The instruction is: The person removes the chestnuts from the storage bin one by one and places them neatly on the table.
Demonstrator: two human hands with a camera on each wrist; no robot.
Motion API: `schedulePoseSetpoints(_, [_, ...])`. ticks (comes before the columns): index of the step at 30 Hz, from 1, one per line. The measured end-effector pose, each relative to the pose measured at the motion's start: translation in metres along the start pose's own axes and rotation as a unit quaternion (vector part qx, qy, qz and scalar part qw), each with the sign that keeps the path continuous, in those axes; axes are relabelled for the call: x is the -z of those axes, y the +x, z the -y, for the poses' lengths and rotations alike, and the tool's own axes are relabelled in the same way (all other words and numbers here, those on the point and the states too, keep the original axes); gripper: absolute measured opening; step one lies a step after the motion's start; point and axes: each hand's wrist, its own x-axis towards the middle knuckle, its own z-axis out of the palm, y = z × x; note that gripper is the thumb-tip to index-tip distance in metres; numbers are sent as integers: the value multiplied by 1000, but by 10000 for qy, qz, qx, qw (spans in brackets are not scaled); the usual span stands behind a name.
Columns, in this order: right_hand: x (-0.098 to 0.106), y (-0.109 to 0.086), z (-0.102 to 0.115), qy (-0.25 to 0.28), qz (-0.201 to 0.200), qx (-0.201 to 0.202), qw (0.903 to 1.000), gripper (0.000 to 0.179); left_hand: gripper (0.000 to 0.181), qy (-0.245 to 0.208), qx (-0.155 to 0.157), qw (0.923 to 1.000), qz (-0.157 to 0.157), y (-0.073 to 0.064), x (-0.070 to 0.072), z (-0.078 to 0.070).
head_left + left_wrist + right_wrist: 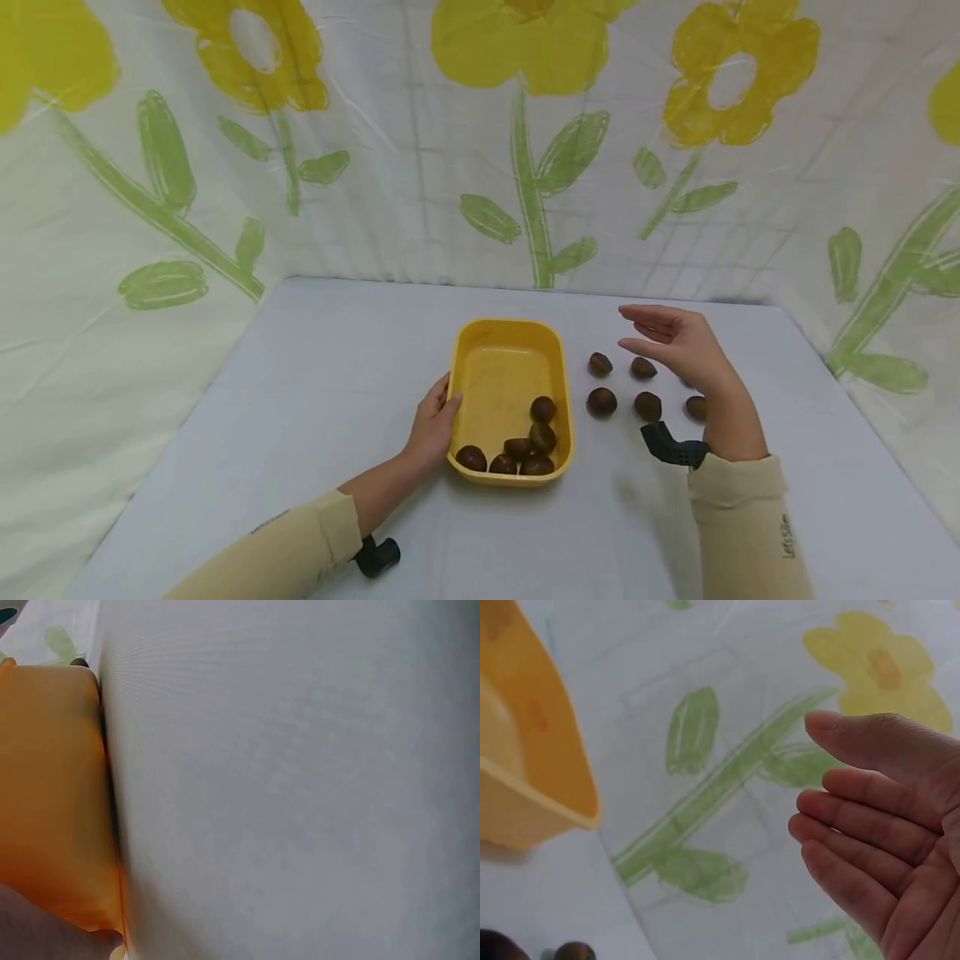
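Observation:
A yellow plastic tray [491,375] stands near the middle of the table, with several brown chestnuts [537,464] gathered toward its near end and right side. My left hand [433,423] grips the tray's left wall, thumb at the rim and fingers along the outside. In the left wrist view, part of that hand [52,930] shows low against the tray's side [52,780]. To the right of the tray, my right hand [678,342] is raised over loose chestnuts [602,402], holding nothing. The right wrist view shows its fingers [870,810] loosely bent and the thumb apart from them.
Loose chestnuts lie in two rough rows on the white table [315,358], some partly hidden behind the right hand and wrist. A white cloth with yellow flowers [525,42] hangs behind the table. Black wrist mounts [671,446] sit at both sleeves.

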Motion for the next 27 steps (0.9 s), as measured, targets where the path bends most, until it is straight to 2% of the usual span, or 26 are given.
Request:
schedulePoseSetpoints(9, [-31, 21, 13, 322, 437, 36, 9985, 53, 49, 230, 141, 9996, -67, -1, 0, 2])
schedulePoseSetpoints(17, [-70, 42, 27, 597, 903, 325, 9936, 51, 49, 190, 17, 9998, -36, 0, 0, 0])
schedulePoseSetpoints(20, [-86, 49, 29, 432, 1095, 392, 9923, 50, 49, 182, 65, 9998, -30, 0, -1, 0])
schedulePoseSetpoints(27, [-115, 53, 30, -510, 1265, 451, 9896, 51, 49, 190, 8, 9998, -63, 1, 0, 2])
